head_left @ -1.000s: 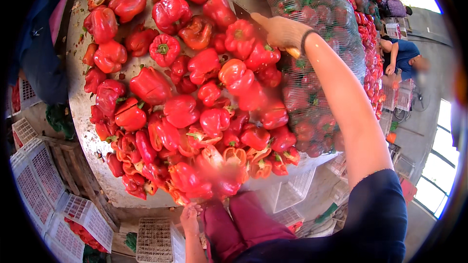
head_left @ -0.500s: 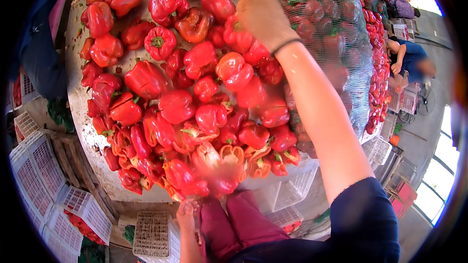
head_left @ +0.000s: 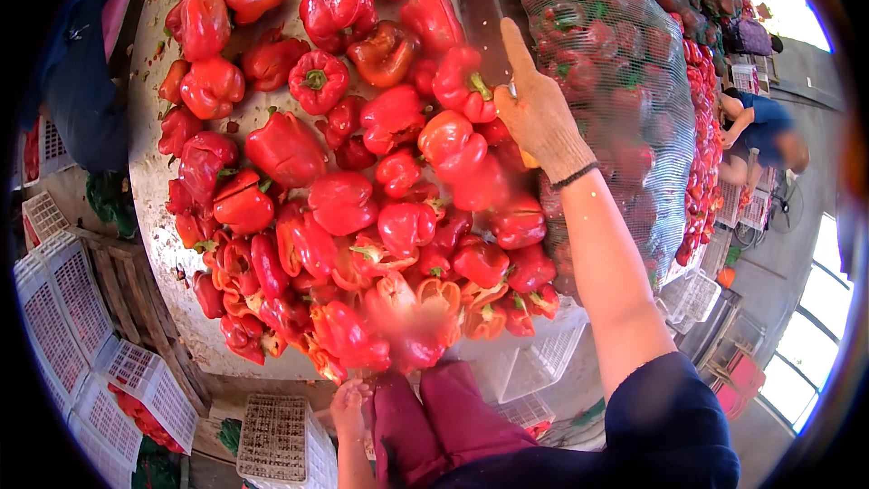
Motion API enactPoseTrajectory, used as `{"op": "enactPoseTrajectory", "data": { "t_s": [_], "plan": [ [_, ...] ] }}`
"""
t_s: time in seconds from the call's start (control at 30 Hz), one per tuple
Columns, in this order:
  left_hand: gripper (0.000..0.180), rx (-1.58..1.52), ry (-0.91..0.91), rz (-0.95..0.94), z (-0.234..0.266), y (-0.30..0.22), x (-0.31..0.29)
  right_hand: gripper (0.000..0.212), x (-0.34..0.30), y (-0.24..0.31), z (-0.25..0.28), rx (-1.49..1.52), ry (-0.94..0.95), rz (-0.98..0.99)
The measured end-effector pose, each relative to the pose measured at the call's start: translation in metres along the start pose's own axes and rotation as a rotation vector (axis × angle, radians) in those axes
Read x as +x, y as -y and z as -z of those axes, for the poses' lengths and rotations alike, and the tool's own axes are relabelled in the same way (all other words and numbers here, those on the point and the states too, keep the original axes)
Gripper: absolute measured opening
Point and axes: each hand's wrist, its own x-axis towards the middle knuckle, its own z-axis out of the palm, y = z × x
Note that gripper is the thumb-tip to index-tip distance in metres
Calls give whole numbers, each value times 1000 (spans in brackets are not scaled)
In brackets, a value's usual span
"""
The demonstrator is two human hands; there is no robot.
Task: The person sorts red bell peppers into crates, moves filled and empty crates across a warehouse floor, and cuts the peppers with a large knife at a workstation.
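Observation:
My right hand (head_left: 540, 119), in a tan knit glove, grips a broad dark-bladed knife (head_left: 480, 14). Its index finger points along the blade, and a bit of yellow handle shows under the palm. The blade lies over the far part of the table, between the loose red bell peppers (head_left: 282, 148) and a full mesh sack (head_left: 606, 81). A pepper with a green stem (head_left: 463, 84) is right beside the gloved fingers. My bare left hand (head_left: 348, 406) is low at the table's near edge, fingers loosely bent, nothing visible in it. Several peppers near me are cut open.
The metal table (head_left: 149, 208) carries the pepper pile. White plastic crates (head_left: 285, 439) stand on the floor at left and near right. Someone in dark clothes (head_left: 86, 81) is at the far left; another person (head_left: 765, 122) bends over crates at right, beside more heaped peppers (head_left: 701, 145).
My right hand has come nearer and to the right, and the knife's blade now shows more fully. My left hand stays low by the near edge. The view has shifted slightly.

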Motion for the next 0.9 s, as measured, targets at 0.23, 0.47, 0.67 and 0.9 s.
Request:
{"op": "enactPoseTrajectory", "data": {
  "t_s": [0.23,0.47,0.67,0.9],
  "plan": [
    [19,-12,-19,3,12,23,15,70,73,10,20,-146,-19,377],
    [22,-85,5,-35,4,23,8,72,53,28,19,204,-66,276],
    [19,-143,70,-39,-4,13,9,63,92,-4,8,-264,-206,363],
    [17,-112,-74,-58,40,45,16,81,140,69,25,-281,-216,604]
  ]
}}
